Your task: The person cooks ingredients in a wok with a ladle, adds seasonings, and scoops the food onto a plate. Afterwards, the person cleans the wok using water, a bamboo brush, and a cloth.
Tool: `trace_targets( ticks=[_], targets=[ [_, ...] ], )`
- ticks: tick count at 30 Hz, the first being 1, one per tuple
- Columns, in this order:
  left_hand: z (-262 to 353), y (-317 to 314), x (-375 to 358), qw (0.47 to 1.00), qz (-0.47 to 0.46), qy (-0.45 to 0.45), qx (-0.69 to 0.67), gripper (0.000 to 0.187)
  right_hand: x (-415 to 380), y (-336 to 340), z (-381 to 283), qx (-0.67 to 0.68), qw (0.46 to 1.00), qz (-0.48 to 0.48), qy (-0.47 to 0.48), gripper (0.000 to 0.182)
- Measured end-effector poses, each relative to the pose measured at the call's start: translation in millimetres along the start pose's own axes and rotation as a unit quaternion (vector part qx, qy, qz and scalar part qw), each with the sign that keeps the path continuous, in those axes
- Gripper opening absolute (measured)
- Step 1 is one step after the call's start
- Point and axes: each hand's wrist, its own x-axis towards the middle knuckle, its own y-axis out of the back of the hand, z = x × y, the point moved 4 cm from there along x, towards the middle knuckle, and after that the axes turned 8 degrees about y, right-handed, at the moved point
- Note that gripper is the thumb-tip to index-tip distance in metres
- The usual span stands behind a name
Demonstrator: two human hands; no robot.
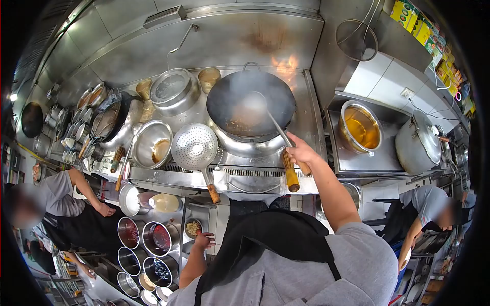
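My right hand (pixel 301 149) is wrapped around the handle of a long metal ladle (pixel 278 127). The ladle's bowl is inside a black wok (pixel 219 109), blurred by steam, over some browned food I cannot make out. Flames (pixel 286 69) rise behind the wok's right rim. Low on the left, my left hand (pixel 204 241) hangs beside a small bowl (pixel 193 228) of chopped pieces, fingers apart, with nothing visible in it. A bamboo brush (pixel 291 176) stands by my right forearm. Left of the wok lies a perforated strainer (pixel 194 147) with a wooden handle.
A steel bowl (pixel 152 144) and a lidded pot (pixel 173 92) stand on the stove's left. Several seasoning pots (pixel 159 238) fill the left cart. An oil pot (pixel 361 126) and a tall stockpot (pixel 418 143) stand right. Other people (pixel 64 196) work on both sides.
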Motion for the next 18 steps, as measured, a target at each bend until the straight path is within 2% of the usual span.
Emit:
trace_targets(
  ticks=[1, 2, 4, 5, 7, 8, 9, 10, 11, 12, 14, 16, 18],
  targets=[
    [-0.3, -3.6, -2.9, 1.0, 0.001, 0.001, -0.001, 0.046, -2.1, 0.5, -5.7, 0.089, 0.994, -0.048, -0.031, 0.078],
    [-3.1, -5.7, -7.3, 1.0, 0.025, 0.003, 0.013, 0.045, 5.1, -2.0, -4.6, 0.09, 0.994, -0.05, -0.031, 0.078],
    [-4.4, -3.6, -12.1, 0.998, 0.053, 0.006, 0.027, 0.045, 31.9, -5.4, -3.7, 0.022, 0.997, 0.068, 0.011, 0.073],
    [-7.3, -2.9, -11.6, 0.998, 0.051, -0.002, 0.019, 0.045, 47.9, -10.8, -3.0, 0.023, 0.997, 0.067, 0.013, 0.073],
    [-21.5, 2.2, -6.8, 0.999, 0.051, -0.007, 0.012, 0.044, 69.6, -12.6, -10.0, -0.202, 0.969, 0.142, -0.004, 0.075],
    [-23.9, 3.9, -4.8, 0.995, 0.049, -0.057, 0.065, 0.043, 70.7, -11.4, -14.0, -0.189, 0.977, 0.1, -0.026, 0.077],
    [-21.1, 1.0, -10.3, 0.991, 0.046, -0.081, 0.092, 0.042, 68.0, -9.9, -12.7, -0.188, 0.977, 0.099, -0.027, 0.077],
    [-18.2, -1.9, -16.1, 0.986, 0.045, -0.106, 0.118, 0.041, 64.9, -11.9, -11.4, -0.229, 0.972, 0.044, 0.017, 0.078],
    [-12.4, -6.4, -31.3, 0.988, 0.063, -0.082, 0.114, 0.04, 59.9, -14.3, -8.9, -0.269, 0.961, -0.011, 0.06, 0.079],
    [-7.2, -9.9, -38.4, 0.989, 0.072, -0.07, 0.113, 0.039, 48.7, -10.0, -6.7, -0.269, 0.961, -0.011, 0.059, 0.079],
    [-2.7, -13.1, -43.8, 0.993, 0.075, -0.047, 0.08, 0.038, 11.9, 1.6, -13.0, -0.408, 0.906, -0.103, 0.042, 0.078],
    [-9.4, -8.3, -39.8, 0.996, 0.07, -0.035, 0.049, 0.038, -25.1, 28.0, -26.9, -0.478, 0.869, -0.124, 0.022, 0.079],
    [-17.1, -3.0, -29.7, 0.998, 0.048, -0.046, -0.013, 0.037, -29.0, 60.2, 9.9, -0.551, 0.825, -0.082, 0.1, 0.078]
  ],
)
